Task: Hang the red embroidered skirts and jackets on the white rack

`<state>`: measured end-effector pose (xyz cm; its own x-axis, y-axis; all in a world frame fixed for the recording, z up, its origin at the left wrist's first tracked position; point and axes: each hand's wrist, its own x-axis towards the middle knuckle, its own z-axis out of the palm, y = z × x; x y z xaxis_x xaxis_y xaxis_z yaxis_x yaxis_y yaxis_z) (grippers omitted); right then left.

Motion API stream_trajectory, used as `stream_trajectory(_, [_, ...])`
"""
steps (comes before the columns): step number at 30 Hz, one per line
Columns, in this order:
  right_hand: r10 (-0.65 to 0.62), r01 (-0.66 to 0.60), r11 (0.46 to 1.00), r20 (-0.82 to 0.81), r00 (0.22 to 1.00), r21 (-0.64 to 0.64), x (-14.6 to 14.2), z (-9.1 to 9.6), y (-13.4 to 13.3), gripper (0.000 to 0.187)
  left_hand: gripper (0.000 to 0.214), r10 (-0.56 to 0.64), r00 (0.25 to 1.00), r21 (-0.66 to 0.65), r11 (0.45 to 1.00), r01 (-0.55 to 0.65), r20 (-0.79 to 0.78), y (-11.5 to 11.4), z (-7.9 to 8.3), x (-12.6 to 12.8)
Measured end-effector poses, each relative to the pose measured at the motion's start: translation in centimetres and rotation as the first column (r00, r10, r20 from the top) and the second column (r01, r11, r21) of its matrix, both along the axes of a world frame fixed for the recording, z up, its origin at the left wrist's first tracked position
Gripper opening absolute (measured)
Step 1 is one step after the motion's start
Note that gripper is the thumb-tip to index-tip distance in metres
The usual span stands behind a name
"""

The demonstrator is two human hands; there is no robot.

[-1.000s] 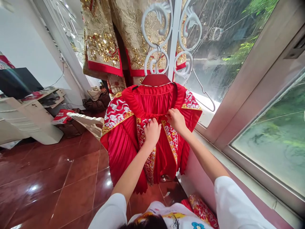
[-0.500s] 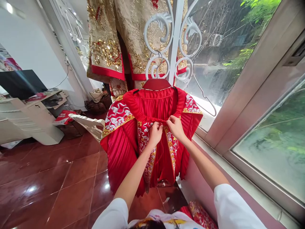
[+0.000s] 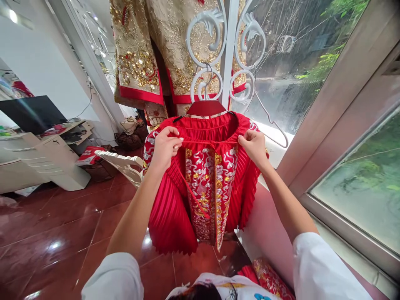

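Red skirt: one red skirt [image 3: 204,183], pleated and embroidered, hangs in the middle, its waist opening toward the wearer of the camera.
Left hand: the left hand [image 3: 168,146] pinches the skirt at the left front of its gathered waistband [image 3: 203,146]; whether the fingertips have cloth or cord is too small to tell.
Right hand: the right hand [image 3: 252,143] pinches the waistband at the right front, thumb against fingers, well apart from the left.
Step in hand: this looks like drawing the front of the waist out wide and straight between the two hands.
Next move: it would seem to call for an even, level pull, so that the gathers spread without slipping from the hanger.
Cord: one loose cord end [image 3: 206,216] in view, dangling over the front embroidery.
Hangers: two; a clip hanger [image 3: 206,85] bears the skirt, and a bare wire hanger [image 3: 272,121] hangs to its right.
Frame: one white scrollwork frame [image 3: 229,50].
Gold garments: at least one sequined gold garment [image 3: 140,66] behind; the full number cannot be told.
Window side: one heap of red embroidered cloth [image 3: 270,279], low down at the right.
Left side: one white chair [image 3: 120,164], one desk [image 3: 40,162], one black monitor [image 3: 33,112].
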<state>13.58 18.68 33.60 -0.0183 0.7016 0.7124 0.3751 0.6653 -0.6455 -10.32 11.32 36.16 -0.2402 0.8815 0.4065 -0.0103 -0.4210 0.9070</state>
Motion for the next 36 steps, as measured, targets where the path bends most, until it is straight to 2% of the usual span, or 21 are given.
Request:
stream_trajectory(2, [0.015, -0.012, 0.995, 0.029, 0.999, -0.096, 0.4, -0.8, 0.9, 0.025, 0.015, -0.083, 0.994, -0.049, 0.996, 0.080, -0.064, 0.0, -0.4, -1.3])
stream_trajectory(4, [0.098, -0.066, 0.972, 0.131, 0.987, -0.226, 0.7, -1.2, 1.2, 0.026, 0.005, -0.188, 0.955, -0.125, 0.979, 0.163, -0.228, -0.4, -1.0, -2.0])
stream_trajectory(5, [0.154, -0.093, 0.953, 0.194, 0.969, -0.289, 0.8, -1.2, 1.2, 0.025, 0.009, -0.193, 0.918, -0.143, 0.978, 0.151, -0.346, -0.6, -1.2, -2.1])
stream_trajectory(6, [0.227, -0.128, 0.927, 0.256, 0.939, -0.353, 1.0, -0.9, 1.1, 0.024, 0.014, -0.139, 0.867, -0.129, 0.988, 0.087, -0.479, -0.9, -1.5, -2.0])
stream_trajectory(8, [0.416, -0.223, 0.855, 0.362, 0.834, -0.468, 1.5, 0.0, 0.9, 0.018, 0.018, 0.140, 0.695, 0.039, 0.986, -0.160, -0.705, -1.2, -2.0, -1.3])
stream_trajectory(9, [0.511, -0.280, 0.812, 0.393, 0.764, -0.512, 1.8, 0.6, 0.8, 0.015, 0.018, 0.305, 0.577, 0.163, 0.944, -0.285, -0.757, -1.1, -2.2, -0.7])
stream_trajectory(10, [0.601, -0.344, 0.764, 0.409, 0.687, -0.545, 2.0, 1.2, 0.7, 0.013, 0.019, 0.446, 0.466, 0.281, 0.880, -0.382, -0.764, -0.9, -2.4, -0.1])
stream_trajectory(11, [0.679, -0.413, 0.713, 0.409, 0.610, -0.566, 2.0, 1.8, 0.7, 0.012, 0.021, 0.552, 0.385, 0.374, 0.813, -0.446, -0.740, -0.5, -2.6, 0.6])
stream_trajectory(12, [0.736, -0.484, 0.665, 0.391, 0.552, -0.569, 2.0, 2.2, 0.6, 0.012, 0.023, 0.624, 0.342, 0.439, 0.758, -0.483, -0.703, 0.0, -2.8, 1.3])
stream_trajectory(13, [0.771, -0.550, 0.629, 0.354, 0.529, -0.550, 1.8, 2.4, 0.6, 0.013, 0.025, 0.674, 0.332, 0.483, 0.719, -0.500, -0.660, 0.6, -2.9, 1.9])
stream_trajectory(14, [0.785, -0.606, 0.613, 0.304, 0.540, -0.507, 1.4, 2.6, 0.5, 0.014, 0.025, 0.707, 0.348, 0.513, 0.695, -0.503, -0.616, 1.3, -3.0, 2.5])
stream_trajectory(15, [0.775, -0.644, 0.624, 0.246, 0.582, -0.442, 0.9, 2.6, 0.5, 0.017, 0.024, 0.727, 0.383, 0.535, 0.682, -0.500, -0.570, 1.8, -3.0, 3.1])
stream_trajectory(17, [0.678, -0.631, 0.728, 0.145, 0.721, -0.268, -0.3, 2.2, 0.5, 0.024, 0.019, 0.714, 0.505, 0.540, 0.699, -0.468, -0.485, 2.7, -2.9, 4.2])
stream_trajectory(19, [0.539, -0.532, 0.842, 0.152, 0.828, -0.089, -1.4, 1.7, 0.5, 0.025, 0.015, 0.600, 0.675, 0.469, 0.787, -0.401, -0.429, 3.0, -2.8, 5.2])
stream_trajectory(20, [0.469, -0.479, 0.878, 0.200, 0.860, -0.002, -1.8, 1.5, 0.5, 0.024, 0.015, 0.513, 0.754, 0.410, 0.842, -0.350, -0.410, 3.0, -2.7, 5.6])
stream_trajectory(21, [0.395, -0.427, 0.901, 0.264, 0.880, 0.077, -2.2, 1.3, 0.5, 0.025, 0.017, 0.423, 0.814, 0.347, 0.891, -0.294, -0.398, 2.9, -2.6, 5.9])
stream_trajectory(23, [0.230, -0.328, 0.923, 0.395, 0.889, 0.201, -2.6, 0.8, 0.3, 0.029, 0.020, 0.291, 0.874, 0.252, 0.946, -0.202, -0.389, 2.8, -2.6, 6.3])
stream_trajectory(26, [0.010, -0.196, 0.936, 0.531, 0.847, 0.294, -2.8, 0.1, 0.0, 0.032, 0.018, 0.262, 0.864, 0.226, 0.958, -0.178, -0.430, 2.9, -2.8, 6.2])
stream_trajectory(28, [-0.075, -0.142, 0.936, 0.576, 0.814, 0.322, -2.8, -0.4, 0.0, 0.033, 0.016, 0.277, 0.836, 0.225, 0.956, -0.189, -0.473, 3.2, -3.0, 6.0])
stream_trajectory(31, [-0.104, -0.143, 0.927, 0.602, 0.792, 0.347, -2.8, -1.0, 0.3, 0.035, 0.014, 0.257, 0.804, 0.209, 0.963, -0.168, -0.536, 3.5, -3.1, 5.7])
stream_trajectory(36, [-0.070, -0.192, 0.898, 0.560, 0.826, 0.397, -3.4, -1.0, 0.5, 0.032, 0.008, 0.246, 0.712, 0.288, 0.956, -0.064, -0.657, 3.3, -3.1, 5.3])
